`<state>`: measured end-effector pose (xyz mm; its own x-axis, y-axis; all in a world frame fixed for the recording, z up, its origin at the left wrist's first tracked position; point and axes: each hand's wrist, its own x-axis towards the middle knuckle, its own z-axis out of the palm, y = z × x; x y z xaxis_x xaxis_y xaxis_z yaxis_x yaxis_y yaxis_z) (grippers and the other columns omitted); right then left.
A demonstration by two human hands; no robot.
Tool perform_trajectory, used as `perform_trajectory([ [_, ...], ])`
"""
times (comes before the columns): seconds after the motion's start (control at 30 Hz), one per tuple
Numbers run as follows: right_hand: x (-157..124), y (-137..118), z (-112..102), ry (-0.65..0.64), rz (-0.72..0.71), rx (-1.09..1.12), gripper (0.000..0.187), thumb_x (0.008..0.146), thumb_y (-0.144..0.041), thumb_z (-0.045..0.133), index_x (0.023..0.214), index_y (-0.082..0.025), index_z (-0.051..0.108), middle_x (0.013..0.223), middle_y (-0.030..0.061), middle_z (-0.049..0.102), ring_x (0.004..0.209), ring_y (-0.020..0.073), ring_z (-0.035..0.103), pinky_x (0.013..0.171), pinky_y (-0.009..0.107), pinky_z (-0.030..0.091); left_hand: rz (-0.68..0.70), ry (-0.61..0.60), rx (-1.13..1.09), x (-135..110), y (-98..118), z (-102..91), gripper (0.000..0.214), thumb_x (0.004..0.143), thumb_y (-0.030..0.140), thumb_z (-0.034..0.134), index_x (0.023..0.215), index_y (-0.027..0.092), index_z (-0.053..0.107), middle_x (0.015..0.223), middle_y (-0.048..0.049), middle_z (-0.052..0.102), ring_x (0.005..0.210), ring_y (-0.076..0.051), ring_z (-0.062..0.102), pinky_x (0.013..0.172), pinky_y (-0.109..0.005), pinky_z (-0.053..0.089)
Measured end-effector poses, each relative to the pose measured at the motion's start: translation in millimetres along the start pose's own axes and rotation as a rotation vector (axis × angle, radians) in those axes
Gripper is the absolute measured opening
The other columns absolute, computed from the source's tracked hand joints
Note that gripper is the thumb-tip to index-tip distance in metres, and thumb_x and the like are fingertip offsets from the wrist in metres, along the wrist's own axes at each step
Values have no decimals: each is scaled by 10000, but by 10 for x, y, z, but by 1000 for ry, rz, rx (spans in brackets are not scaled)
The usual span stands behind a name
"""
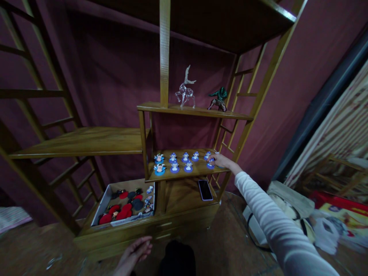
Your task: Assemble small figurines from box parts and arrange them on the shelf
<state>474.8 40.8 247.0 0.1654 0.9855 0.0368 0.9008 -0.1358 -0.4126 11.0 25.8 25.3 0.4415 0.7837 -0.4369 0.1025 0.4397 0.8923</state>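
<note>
My right hand [220, 160] reaches to the right end of the small middle shelf [198, 168]. Its fingers are closed on a small white figurine [211, 165] with a purple round base, which stands at the shelf and is partly hidden by the hand. Similar figurines on purple bases, such as one figurine [188, 166], stand in two rows to the left. Two figurines with blue bases, one a pink-and-black figurine [159, 169], stand at the left end. Low in front of the cabinet, my left hand [136, 251] is loosely curled, with nothing visible in it.
A shallow box [101, 203] of red, black and white figurines sits on the lower ledge at left. A phone [205, 190] lies under the middle shelf. Above stand a clear deer ornament [185, 93] and a green-hooded figure [220, 99]. Bags [283, 207] lie on the floor at right.
</note>
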Motion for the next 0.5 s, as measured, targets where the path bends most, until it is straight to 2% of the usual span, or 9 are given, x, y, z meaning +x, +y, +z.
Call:
perform_trajectory([
  [0.17, -34, -21, 23, 53, -30, 33, 289, 689, -201, 604, 976, -197, 636, 858, 19, 659, 758, 133, 584, 717, 232, 443, 16, 17, 10, 23, -42, 4, 557, 474, 530, 722, 880, 152, 676, 843, -102, 683, 803, -235, 637, 724, -310, 486],
  [0.27, -68, -49, -12, 134, -66, 162, 319, 704, -216, 592, 1021, -188, 610, 889, 34, 660, 771, 131, 590, 728, 243, 456, 10, 28, 4, 1, -28, 8, 550, 484, 522, 722, 886, 150, 673, 840, -104, 681, 793, -227, 635, 724, -310, 482],
  [0.4, -256, -49, -99, 409, -96, 317, 325, 724, -266, 578, 1043, -205, 596, 978, 49, 643, 857, 145, 592, 800, 281, 455, 18, 32, -9, -71, 30, 5, 517, 492, 505, 727, 876, 162, 677, 835, -95, 683, 785, -219, 633, 718, -298, 480],
  [0.5, -538, -22, -45, 596, -96, 391, 322, 724, -333, 578, 1016, -201, 610, 1027, 65, 623, 891, 165, 587, 827, 312, 448, 22, 59, -13, -104, 53, -37, 508, 474, 494, 743, 858, 167, 680, 820, -86, 686, 781, -213, 631, 704, -284, 481],
])
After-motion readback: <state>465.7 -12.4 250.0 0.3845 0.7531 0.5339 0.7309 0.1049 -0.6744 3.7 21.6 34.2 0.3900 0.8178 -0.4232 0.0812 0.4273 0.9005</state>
